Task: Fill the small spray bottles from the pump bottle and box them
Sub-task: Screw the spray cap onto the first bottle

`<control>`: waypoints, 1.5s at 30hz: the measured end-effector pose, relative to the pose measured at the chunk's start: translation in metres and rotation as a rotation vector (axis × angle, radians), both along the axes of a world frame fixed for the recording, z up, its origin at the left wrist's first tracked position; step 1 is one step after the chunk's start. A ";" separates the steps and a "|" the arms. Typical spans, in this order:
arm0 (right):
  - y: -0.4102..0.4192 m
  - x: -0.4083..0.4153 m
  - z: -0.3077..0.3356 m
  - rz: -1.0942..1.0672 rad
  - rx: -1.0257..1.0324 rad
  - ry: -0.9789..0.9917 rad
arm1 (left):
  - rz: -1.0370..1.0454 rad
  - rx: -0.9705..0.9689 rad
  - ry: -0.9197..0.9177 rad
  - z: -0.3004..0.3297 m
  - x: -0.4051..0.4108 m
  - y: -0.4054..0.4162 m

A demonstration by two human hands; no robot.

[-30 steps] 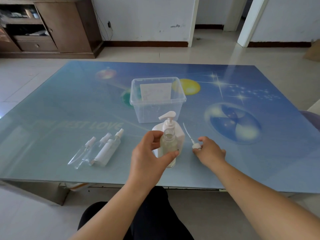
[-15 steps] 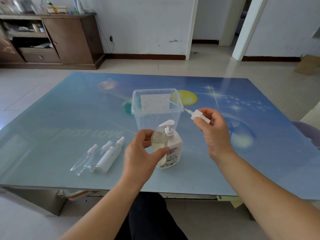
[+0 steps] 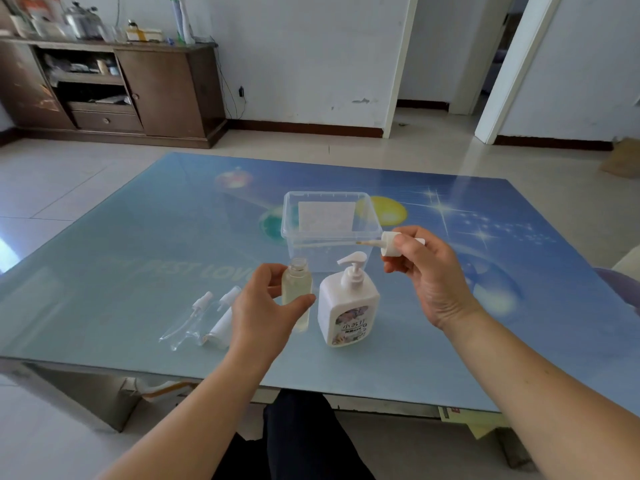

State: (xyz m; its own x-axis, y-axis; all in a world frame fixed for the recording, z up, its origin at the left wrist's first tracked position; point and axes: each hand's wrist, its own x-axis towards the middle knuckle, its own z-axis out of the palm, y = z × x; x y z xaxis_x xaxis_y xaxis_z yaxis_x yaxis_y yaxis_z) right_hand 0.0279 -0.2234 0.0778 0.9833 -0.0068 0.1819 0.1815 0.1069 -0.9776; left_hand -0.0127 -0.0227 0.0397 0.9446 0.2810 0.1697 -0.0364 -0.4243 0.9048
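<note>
Open filled bottle in one hand, its spray cap in the other, above the table.

The left hand point(image 3: 266, 306) grips a small spray bottle point(image 3: 297, 289) of pale liquid, upright at frame centre with its neck uncovered; half a second ago it overlapped the white pump bottle point(image 3: 348, 303), and now it stands clear to that bottle's left. The right hand point(image 3: 424, 268) pinches the spray cap point(image 3: 389, 243), its dip tube now lying level and pointing left across the clear plastic box point(image 3: 327, 230) behind. Three more capped spray bottles point(image 3: 202, 318) lie unmoved at centre-left on the blue table point(image 3: 104, 254).
</note>
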 end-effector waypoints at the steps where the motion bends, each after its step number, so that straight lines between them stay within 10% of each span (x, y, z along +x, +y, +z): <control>1: 0.000 0.001 0.000 0.011 -0.017 0.001 | 0.008 -0.001 0.005 -0.001 0.000 0.002; 14: 0.011 0.001 0.020 0.152 -0.340 -0.090 | 0.047 0.076 0.020 -0.011 -0.003 0.015; 25: 0.057 0.004 0.046 0.440 -1.062 -0.242 | -0.024 0.128 -0.047 -0.012 -0.009 0.005; 45: 0.069 0.006 0.060 0.464 -1.405 -0.121 | -0.053 0.187 -0.098 -0.011 -0.012 0.012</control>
State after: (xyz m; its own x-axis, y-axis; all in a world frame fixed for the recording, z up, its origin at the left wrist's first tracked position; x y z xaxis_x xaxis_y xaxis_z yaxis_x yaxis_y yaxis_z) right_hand 0.0343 -0.1542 0.1382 0.8273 0.5421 -0.1470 0.4822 -0.8197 -0.3091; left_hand -0.0242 -0.0110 0.0290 0.9334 0.1868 0.3064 -0.1473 -0.5793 0.8017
